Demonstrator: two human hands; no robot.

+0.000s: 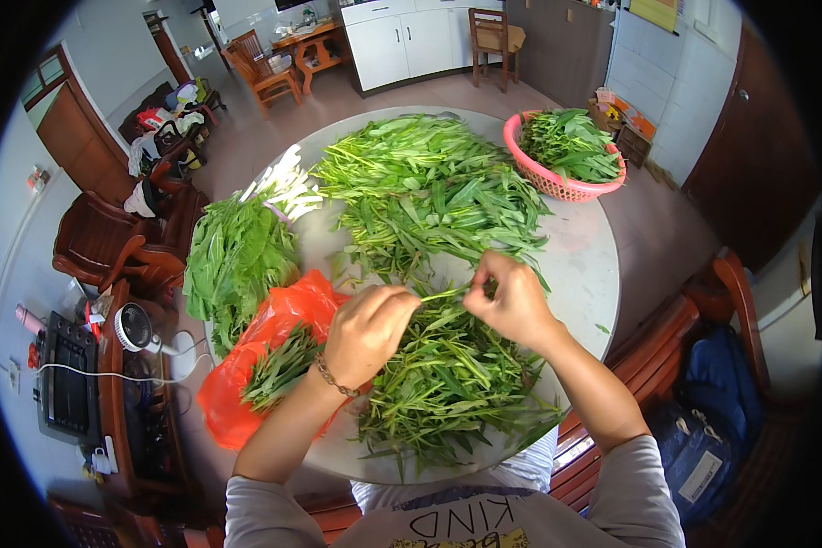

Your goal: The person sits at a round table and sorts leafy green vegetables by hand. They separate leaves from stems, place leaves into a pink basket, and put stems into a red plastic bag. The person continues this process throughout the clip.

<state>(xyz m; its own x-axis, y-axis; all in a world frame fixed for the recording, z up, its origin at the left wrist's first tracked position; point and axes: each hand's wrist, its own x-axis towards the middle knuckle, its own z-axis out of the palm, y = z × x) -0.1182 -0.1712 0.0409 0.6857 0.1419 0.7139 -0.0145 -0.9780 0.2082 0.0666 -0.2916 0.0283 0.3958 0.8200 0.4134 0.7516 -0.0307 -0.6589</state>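
A thin green stem (445, 294) of water spinach is stretched between my two hands. My left hand (373, 329) pinches its left end, while my right hand (507, 294) grips the other end near some leaves. Directly below them spreads a loose pile of water spinach (445, 383) at the near side of the round table (586, 274). Beyond my hands lies a larger heap of leafy water spinach (425, 178). Left of my left wrist, an opened red plastic bag (233, 404) holds a small bunch of leafy greens (284, 366).
A bundle of broad-leaved greens (246, 253) with white stalks (288, 181) lies at the table's left edge. At the far right stands a pink plastic basket (562, 185) filled with greens. A small fan (133, 327) is beyond the left edge; a wooden bench (657, 329) sits at right.
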